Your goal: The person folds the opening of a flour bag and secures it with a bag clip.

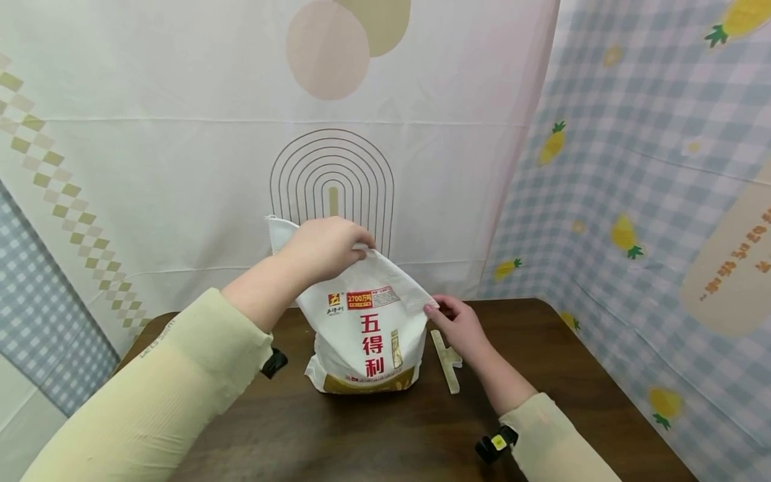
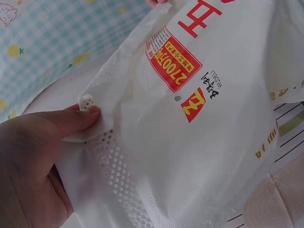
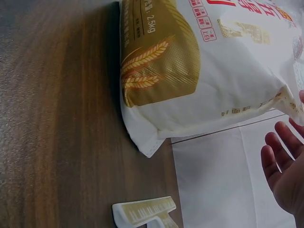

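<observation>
A white flour bag [image 1: 345, 335] with red lettering and a gold base stands on the dark wooden table. My left hand [image 1: 328, 249] pinches its top edge near the middle; in the left wrist view the thumb presses on a perforated strip [image 2: 116, 166] along that edge. At the right end of the top edge, my right hand [image 1: 462, 329] pinches the corner between thumb and finger. Its other fingers [image 3: 285, 142] stand away from the bag in the right wrist view. The upper part of the bag slopes down from left to right.
A pale yellow bag clip [image 1: 446, 365] lies on the table [image 1: 373, 435] just right of the bag, beneath the right hand. White patterned cloth [image 1: 181, 167] hangs behind the table, and blue checked cloth [image 1: 602, 167] hangs along the right side.
</observation>
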A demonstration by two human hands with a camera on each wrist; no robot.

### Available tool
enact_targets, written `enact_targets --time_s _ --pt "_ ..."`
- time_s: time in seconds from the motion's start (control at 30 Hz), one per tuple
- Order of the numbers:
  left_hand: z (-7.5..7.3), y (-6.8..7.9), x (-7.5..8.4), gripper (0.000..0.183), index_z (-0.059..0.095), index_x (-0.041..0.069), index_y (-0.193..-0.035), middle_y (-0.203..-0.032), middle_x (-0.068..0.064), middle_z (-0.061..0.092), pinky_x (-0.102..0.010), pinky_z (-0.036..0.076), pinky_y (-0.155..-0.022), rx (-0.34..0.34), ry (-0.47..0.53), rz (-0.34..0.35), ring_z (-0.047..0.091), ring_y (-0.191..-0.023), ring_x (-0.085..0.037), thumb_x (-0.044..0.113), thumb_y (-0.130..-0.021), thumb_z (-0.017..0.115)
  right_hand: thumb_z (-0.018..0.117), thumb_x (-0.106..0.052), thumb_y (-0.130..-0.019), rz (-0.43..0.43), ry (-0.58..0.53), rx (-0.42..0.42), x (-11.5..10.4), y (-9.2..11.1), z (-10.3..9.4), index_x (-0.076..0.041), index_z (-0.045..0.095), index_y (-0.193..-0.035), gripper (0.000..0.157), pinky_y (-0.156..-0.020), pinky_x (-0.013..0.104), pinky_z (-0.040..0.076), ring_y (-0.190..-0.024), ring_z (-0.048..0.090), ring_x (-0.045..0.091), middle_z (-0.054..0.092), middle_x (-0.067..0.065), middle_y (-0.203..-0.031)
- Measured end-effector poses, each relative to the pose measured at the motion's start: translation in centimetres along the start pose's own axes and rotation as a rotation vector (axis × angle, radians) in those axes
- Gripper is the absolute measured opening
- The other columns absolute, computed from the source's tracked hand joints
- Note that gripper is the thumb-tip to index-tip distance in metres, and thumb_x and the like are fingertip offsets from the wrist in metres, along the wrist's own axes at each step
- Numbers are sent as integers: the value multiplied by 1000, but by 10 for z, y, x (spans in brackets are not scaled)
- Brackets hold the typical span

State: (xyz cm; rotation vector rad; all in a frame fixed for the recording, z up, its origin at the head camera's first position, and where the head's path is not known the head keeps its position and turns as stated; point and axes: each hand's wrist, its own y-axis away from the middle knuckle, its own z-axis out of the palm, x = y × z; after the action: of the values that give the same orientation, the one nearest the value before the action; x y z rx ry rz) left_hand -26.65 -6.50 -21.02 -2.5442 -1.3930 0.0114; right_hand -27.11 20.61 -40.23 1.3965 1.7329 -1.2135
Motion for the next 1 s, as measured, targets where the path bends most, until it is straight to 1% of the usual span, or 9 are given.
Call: enact_targets --time_s 0.2,0.33,0.4,0.47,0.5,0.67,0.8,0.87,1.0 --pt "-2 1 1 24 72 23 -120 -122 3 69 -45 49 -93 -10 1 11 62 -117 -21 22 -99 62 59 -24 -101 3 -46 7 2 5 0 -2 62 -127 34 -84 31 52 -101 60 25 65 15 -111" --pt "-1 1 1 24 72 24 -120 -122 2 69 -45 49 -93 -8 -2 19 62 -116 -21 23 -99 61 54 -21 -104 -7 -39 4 4 10 -5 1 60 -127 33 -84 34 52 -104 60 26 65 18 -115" --pt "-2 1 1 23 73 24 -119 -122 2 69 -45 49 -93 -5 -1 20 62 -117 -21 23 -99 61 54 -22 -103 -29 20 8 9 11 -8 0 62 -126 31 -81 31 51 -99 60 21 66 16 -114" --pt "-2 2 1 23 73 24 -119 -122 2 69 -46 49 -93 -2 -2 16 62 -117 -21 23 -99 61 57 -24 -102 -43 89 11 13 11 -11 -3 64 -123 30 -81 33 51 -95 61 20 67 14 -113" --pt "-2 3 1 24 72 24 -120 -123 3 69 -46 49 -93 -3 -2 10 61 -118 -21 23 -99 61 58 -26 -102 -46 126 15 20 10 -12 -5 65 -122 30 -79 31 50 -93 60 20 67 11 -112" --pt "2 3 0 24 72 25 -121 -123 3 68 -45 49 -94 -8 -6 6 61 -118 -20 24 -99 62 63 -23 -98 -13 325 -4 32 14 -18 -6 67 -114 24 -80 38 49 -89 59 21 64 8 -104" --pt "5 3 0 24 72 25 -120 -123 3 69 -45 50 -93 -3 -10 9 62 -118 -20 24 -99 62 64 -23 -96 19 493 -34 41 18 -21 -4 67 -110 23 -79 40 49 -88 58 21 62 7 -98" --pt "5 3 0 24 72 25 -120 -123 4 69 -45 50 -93 -3 -10 5 61 -118 -20 24 -99 62 63 -24 -96 36 550 -50 44 19 -22 -4 67 -110 25 -79 41 49 -88 59 22 62 7 -98" --pt "5 3 0 24 72 26 -121 -123 4 69 -45 50 -93 -6 -14 2 61 -118 -20 25 -99 62 62 -26 -96 76 600 -88 50 21 -22 -3 66 -112 28 -82 45 50 -91 60 24 62 8 -99"
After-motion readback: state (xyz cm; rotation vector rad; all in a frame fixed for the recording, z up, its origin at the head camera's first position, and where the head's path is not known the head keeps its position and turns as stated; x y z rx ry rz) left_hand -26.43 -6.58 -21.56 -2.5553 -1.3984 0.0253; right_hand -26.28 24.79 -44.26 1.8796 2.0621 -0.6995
